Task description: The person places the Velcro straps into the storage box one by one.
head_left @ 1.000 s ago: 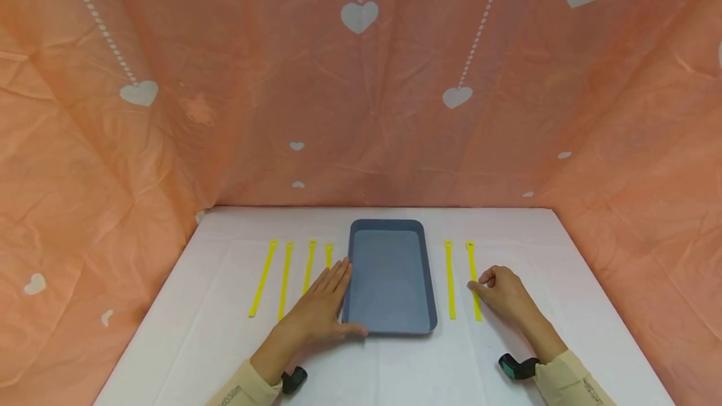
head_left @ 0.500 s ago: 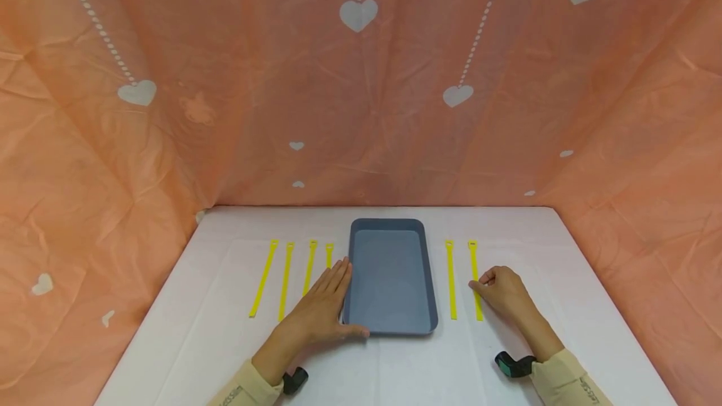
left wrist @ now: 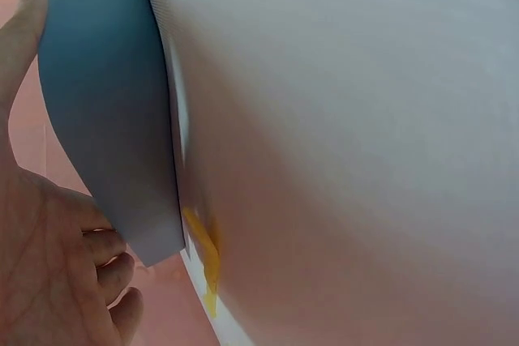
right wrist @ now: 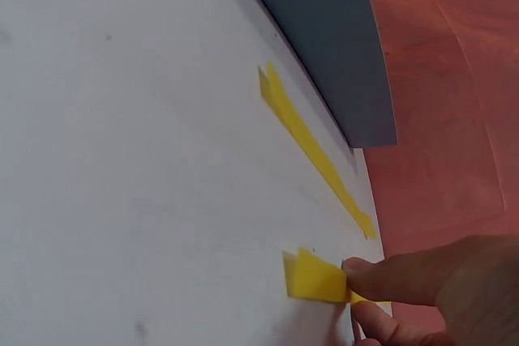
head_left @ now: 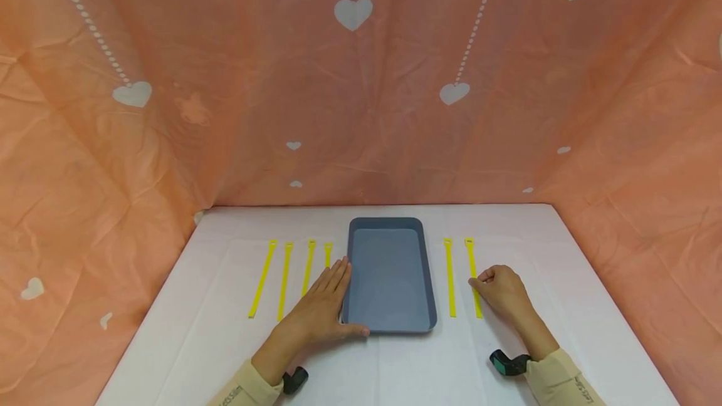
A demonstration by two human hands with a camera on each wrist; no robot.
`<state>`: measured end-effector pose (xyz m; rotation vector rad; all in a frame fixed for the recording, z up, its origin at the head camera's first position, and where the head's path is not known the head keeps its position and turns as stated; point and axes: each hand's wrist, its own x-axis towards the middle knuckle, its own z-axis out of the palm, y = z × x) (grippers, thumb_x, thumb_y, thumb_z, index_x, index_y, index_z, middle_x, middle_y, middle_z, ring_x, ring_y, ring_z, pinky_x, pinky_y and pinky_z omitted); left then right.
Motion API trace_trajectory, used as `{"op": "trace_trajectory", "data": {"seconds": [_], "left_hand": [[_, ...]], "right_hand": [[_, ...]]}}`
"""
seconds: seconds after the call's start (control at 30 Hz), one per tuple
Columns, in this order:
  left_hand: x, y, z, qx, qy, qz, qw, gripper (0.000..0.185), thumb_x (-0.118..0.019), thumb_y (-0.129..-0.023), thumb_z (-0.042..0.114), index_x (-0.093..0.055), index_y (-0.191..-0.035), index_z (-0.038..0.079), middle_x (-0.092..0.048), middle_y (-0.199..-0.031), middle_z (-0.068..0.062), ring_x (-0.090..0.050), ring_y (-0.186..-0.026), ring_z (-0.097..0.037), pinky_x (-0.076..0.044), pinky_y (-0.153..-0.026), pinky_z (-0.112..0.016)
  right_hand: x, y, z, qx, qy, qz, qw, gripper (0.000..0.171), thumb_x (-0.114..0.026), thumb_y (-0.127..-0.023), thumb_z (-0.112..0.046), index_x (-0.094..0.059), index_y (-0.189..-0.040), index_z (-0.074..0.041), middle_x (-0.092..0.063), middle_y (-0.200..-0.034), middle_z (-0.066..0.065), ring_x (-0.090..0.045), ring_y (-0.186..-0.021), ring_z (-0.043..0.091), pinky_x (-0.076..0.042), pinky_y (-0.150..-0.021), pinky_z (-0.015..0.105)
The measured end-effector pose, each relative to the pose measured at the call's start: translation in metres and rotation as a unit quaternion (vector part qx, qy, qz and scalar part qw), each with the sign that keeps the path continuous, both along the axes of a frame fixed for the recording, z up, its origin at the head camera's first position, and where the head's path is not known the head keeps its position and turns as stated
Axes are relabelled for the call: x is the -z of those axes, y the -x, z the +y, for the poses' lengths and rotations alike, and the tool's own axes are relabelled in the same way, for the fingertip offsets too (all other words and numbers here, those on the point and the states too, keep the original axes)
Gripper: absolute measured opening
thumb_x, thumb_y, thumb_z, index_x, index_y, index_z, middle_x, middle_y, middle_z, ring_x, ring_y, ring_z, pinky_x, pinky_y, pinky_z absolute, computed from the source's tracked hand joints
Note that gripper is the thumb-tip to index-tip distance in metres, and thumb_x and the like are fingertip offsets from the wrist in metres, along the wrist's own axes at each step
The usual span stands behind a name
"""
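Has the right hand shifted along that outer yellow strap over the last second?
No. The right hand pinches the outermost yellow strap at the same spot, level with the blue tray near edge; only the camera drifted slightly.

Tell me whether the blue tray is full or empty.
Empty. The head view shows the tray's bare blue floor with nothing in it; all six yellow strips lie on the table beside it.
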<state>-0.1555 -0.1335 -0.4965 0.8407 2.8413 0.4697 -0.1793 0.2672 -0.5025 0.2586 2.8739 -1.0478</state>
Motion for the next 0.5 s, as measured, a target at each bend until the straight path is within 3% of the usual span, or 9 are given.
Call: {"op": "trace_trajectory", "data": {"seconds": [0.5], "left_hand": [[0.001, 0.000, -0.001, -0.003, -0.002, -0.009, 1.0000, 0.132, -0.074, -0.085, 0.078, -0.014, -0.169, -0.005, -0.006, -0.179, -0.021, -0.007, -0.166, -0.035, -0.013, -0.133, -0.051]], "right_hand": [[0.006, -0.012, 0.000, 0.020, 0.031, 0.016, 0.999, 0.030, -0.081, -0.094, -0.021, -0.073, -0.104, 0.006, -0.062, -0.096, 0.015, -0.057, -0.089, 0.028, -0.046, -0.074, 0.034]]}}
